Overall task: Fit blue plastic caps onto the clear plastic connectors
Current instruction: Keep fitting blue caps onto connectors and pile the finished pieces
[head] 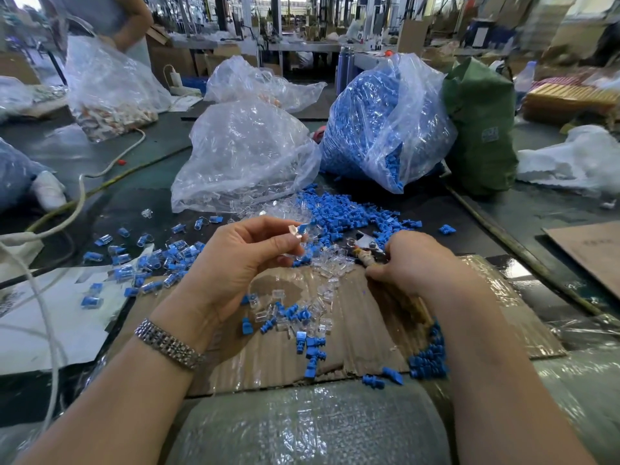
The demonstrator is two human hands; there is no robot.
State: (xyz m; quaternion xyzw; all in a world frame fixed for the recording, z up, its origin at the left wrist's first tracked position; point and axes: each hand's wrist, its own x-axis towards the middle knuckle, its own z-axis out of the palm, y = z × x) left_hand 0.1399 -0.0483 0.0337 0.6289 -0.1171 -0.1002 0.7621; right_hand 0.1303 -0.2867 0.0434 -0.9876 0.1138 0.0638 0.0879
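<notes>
From the head view, the left hand (241, 253) is raised over the work, its grip pinching a clear connector (295, 228) between thumb and fingertips, with what looks like a blue cap (307, 226) just at the connector's far end; whether that cap is seated or only touching, I cannot tell. The right hand (416, 263) is low on the cardboard sheet (369, 333), its grip curled round a wooden-handled tool (364, 256) whose metal head lies among the parts. Ahead of both hands sprawls the loose blue cap pile (349, 209) mixed with clear connectors, spilling out of the bag of blue caps (379, 122); beside it sits the bag of clear connectors (245, 156). Off to the left on the table (151, 203), a scatter of capped pieces (157, 260) suggests plenty are already done. My read: this is the mating step on one piece. Next it needs the cap lined up square and pressed home, then the piece dropped with the finished ones.
</notes>
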